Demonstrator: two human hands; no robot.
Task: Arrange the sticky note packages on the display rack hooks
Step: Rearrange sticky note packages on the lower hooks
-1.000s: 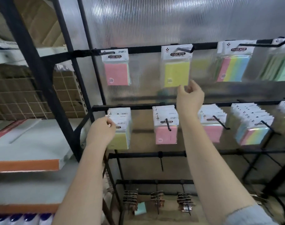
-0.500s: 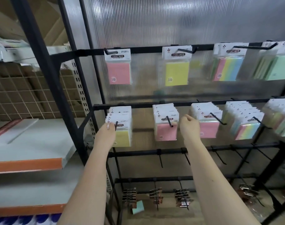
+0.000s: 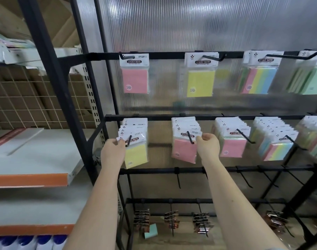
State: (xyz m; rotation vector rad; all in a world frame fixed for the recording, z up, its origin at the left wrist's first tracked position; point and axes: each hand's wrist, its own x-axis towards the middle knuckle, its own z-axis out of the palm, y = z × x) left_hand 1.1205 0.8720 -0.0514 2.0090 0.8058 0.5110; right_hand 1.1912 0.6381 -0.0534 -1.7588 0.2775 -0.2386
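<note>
Both hands on middle-row sticky note packs.
Left hand [image 3: 113,152] fingers pinch the yellow pack [image 3: 136,154] header on its hook [image 3: 128,141]; right hand [image 3: 208,145] fingers pinch the pink pack [image 3: 184,150] edge, both hanging.

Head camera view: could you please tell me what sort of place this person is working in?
Probably a stationery shop or its stockroom. Packaged sticky notes hang in rows on the hooks of a black display rack, and beside it stands an orange-edged shelf of the kind shops use.
</note>
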